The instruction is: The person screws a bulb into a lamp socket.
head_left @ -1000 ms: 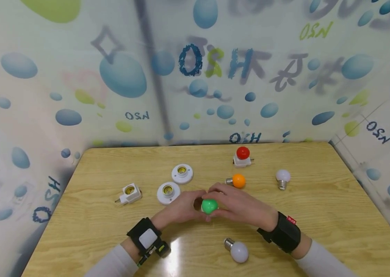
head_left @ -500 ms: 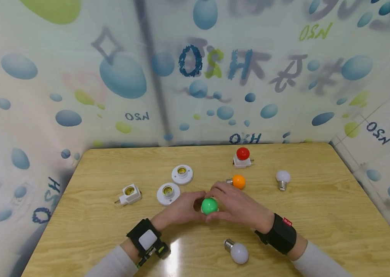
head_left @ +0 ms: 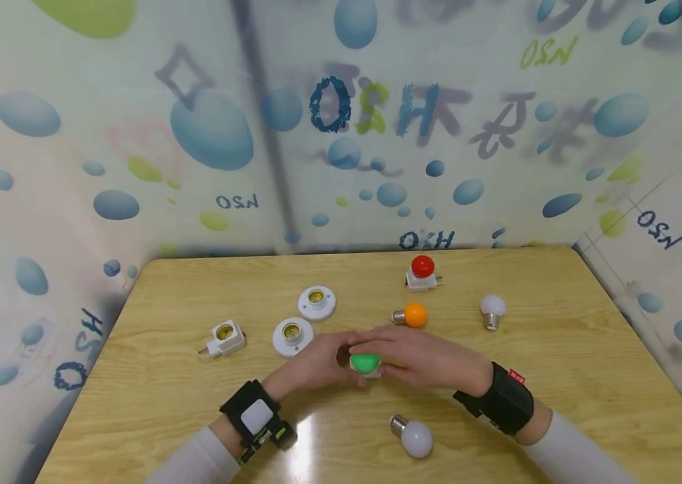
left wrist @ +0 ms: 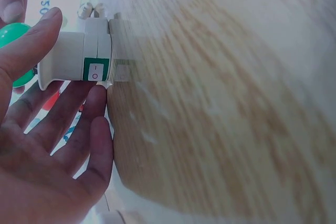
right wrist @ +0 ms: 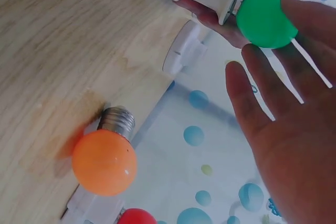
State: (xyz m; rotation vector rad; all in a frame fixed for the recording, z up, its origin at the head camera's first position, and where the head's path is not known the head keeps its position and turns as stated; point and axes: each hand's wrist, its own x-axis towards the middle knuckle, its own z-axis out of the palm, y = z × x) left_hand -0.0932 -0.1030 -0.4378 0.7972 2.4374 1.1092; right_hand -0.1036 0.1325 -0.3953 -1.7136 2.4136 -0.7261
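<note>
A green light bulb [head_left: 365, 364] sits base-down in a white plug-in lamp socket [left wrist: 68, 56], and a little metal thread shows between them in the right wrist view. My left hand [head_left: 319, 363] holds the socket from the side, thumb on one face and fingers on the other. A rocker switch [left wrist: 96, 72] and two plug pins show on the socket, which stands at the tabletop. With fingers and thumb around its globe, my right hand [head_left: 422, 356] grips the green bulb, covering part of it from above.
Behind my hands lie two round white lamp holders [head_left: 317, 303] and an orange bulb [head_left: 415, 315]. A red bulb [head_left: 422, 266] sits in another plug socket. White bulbs lie in front [head_left: 416, 439] and at right [head_left: 492, 306]. At left is a plug-in socket [head_left: 225, 337].
My right hand has shifted its fingers around the green bulb and now covers more of its top. The left hand keeps its hold on the socket in place.
</note>
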